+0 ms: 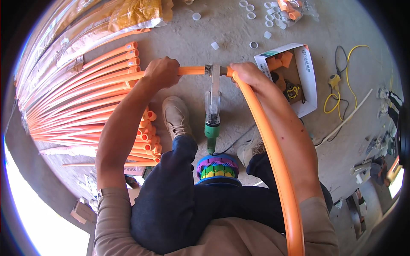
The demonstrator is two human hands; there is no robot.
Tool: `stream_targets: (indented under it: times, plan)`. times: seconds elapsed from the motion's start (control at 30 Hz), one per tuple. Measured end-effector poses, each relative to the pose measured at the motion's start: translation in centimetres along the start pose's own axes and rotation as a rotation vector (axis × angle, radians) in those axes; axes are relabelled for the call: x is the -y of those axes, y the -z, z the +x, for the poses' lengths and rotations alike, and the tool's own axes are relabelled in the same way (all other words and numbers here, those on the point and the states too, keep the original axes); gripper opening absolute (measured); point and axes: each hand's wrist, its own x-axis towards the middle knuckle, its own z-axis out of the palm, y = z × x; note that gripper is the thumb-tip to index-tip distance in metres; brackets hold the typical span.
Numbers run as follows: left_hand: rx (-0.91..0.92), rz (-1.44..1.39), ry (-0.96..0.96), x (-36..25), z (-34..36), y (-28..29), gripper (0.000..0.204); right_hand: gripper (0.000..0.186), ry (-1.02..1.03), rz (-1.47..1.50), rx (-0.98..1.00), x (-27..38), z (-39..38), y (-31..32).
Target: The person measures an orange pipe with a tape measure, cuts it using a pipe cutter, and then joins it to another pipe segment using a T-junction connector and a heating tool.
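Between my feet stands a pipe fusion welding tool (212, 129) with a green body and a metal heating head. My left hand (161, 71) is wrapped round an orange pipe (192, 71), whose end meets the left side of that head. On the other side, my right hand (247, 73) is closed round a second orange pipe (271, 141), close to its end at the head. This pipe runs down along my right forearm and past my lap. How far either end sits on the head I cannot tell.
Many orange pipes (77, 113) lie stacked at left, beside plastic-wrapped bundles (111, 19). A white box (306, 79) of orange fittings stands at right. White rings (251, 16) lie scattered at the far side. A yellow cord (349, 64) and a multicoloured round stool (218, 168) are also there.
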Motion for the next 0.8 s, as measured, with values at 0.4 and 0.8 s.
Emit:
stream_targets:
  times: [0.4, 0.8]
  plan:
    - [-0.107, -0.002, -0.027, 0.0, -0.1, -0.7, 0.020, 0.037, 0.019, -0.036, 0.031, 0.3, -0.2, 0.2]
    - [-0.114, 0.004, -0.027, -0.1, 0.3, -1.6, 0.020, 0.036, 0.048, -0.008, -0.018, 0.4, -0.7, 0.0]
